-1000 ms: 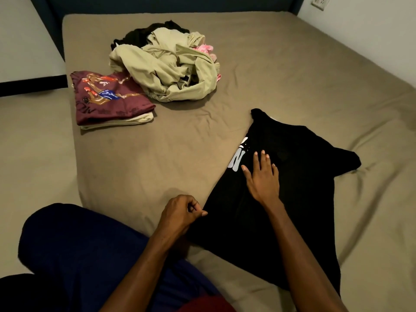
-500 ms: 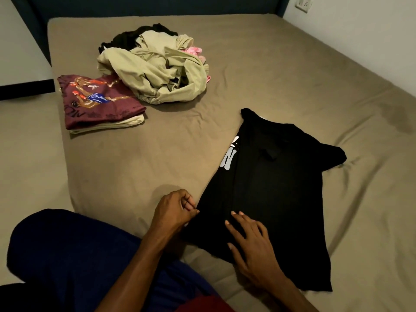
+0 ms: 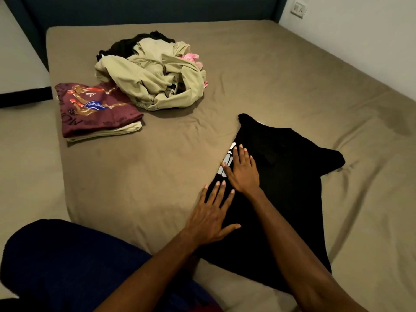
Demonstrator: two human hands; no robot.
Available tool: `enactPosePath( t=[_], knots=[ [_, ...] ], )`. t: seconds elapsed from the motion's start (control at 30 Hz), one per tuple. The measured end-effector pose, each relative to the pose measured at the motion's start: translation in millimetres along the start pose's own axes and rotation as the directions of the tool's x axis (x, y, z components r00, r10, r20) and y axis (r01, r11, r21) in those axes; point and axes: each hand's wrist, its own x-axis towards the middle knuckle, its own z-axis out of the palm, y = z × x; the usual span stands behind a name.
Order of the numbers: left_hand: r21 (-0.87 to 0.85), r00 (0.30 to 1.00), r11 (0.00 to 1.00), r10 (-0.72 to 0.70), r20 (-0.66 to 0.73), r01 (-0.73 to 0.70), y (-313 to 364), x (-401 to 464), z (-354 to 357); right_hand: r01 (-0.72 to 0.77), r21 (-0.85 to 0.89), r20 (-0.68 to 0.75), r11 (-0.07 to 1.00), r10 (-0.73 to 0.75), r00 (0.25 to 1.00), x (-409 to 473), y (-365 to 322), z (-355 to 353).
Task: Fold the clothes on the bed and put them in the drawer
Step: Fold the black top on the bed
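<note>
While the bed [image 3: 292, 86] carries a loose heap [image 3: 155, 79] not yet folded and two folded pieces [image 3: 96, 111] beside it, no drawer is seen. The black shirt [image 3: 292, 188] lies half folded near the edge. Both left hand [image 3: 210, 218] and right hand [image 3: 242, 171] press it flat, fingers straight, grasping nothing.

Under the fingers [image 3: 238, 154] lies a black T-shirt [image 3: 288, 176] with white print. Beyond them: a maroon printed shirt [image 3: 96, 113], khaki [image 3: 153, 84], pink [image 3: 191, 58] and black clothes [image 3: 126, 45] on the taupe bed [image 3: 270, 75].
</note>
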Motion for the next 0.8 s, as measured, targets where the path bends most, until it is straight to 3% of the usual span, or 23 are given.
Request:
enactPosePath(
  t=[0.17, 0.33, 0.5, 0.6, 0.8],
  knots=[
    [-0.025, 1.0, 1.0, 0.002, -0.027, -0.003, 4.0, -15.7, -5.1, -0.074, -0.072, -0.016, 0.995, 0.073, 0.997, 52.8, 29.3, -7.1],
    [-0.101, 0.999, 0.994, -0.049, -0.01, 0.048, -0.4, -28.8, -9.4, -0.048, -0.096, 0.039, 0.994, 0.052, 0.998, 85.6, 65.7, -27.9],
    [-0.137, 0.962, 0.985, -0.134, -0.238, 0.104, -2.6, -1.0, -11.2, -0.061, -0.007, -0.128, 0.998, 0.06, 0.99, 44.0, 22.1, -26.2],
    [-0.118, 0.979, 0.986, -0.136, -0.153, 0.119, -1.6, 22.6, -10.9, 0.017, 0.054, -0.041, 0.998, -0.015, 0.999, 2.2, -8.9, 0.7],
    [-0.05, 0.996, 0.994, -0.093, 0.011, 0.093, -1.9, -4.4, -4.2, -0.077, -0.122, -0.039, 0.989, 0.073, 0.997, 18.0, 44.2, 2.6]
  ],
)
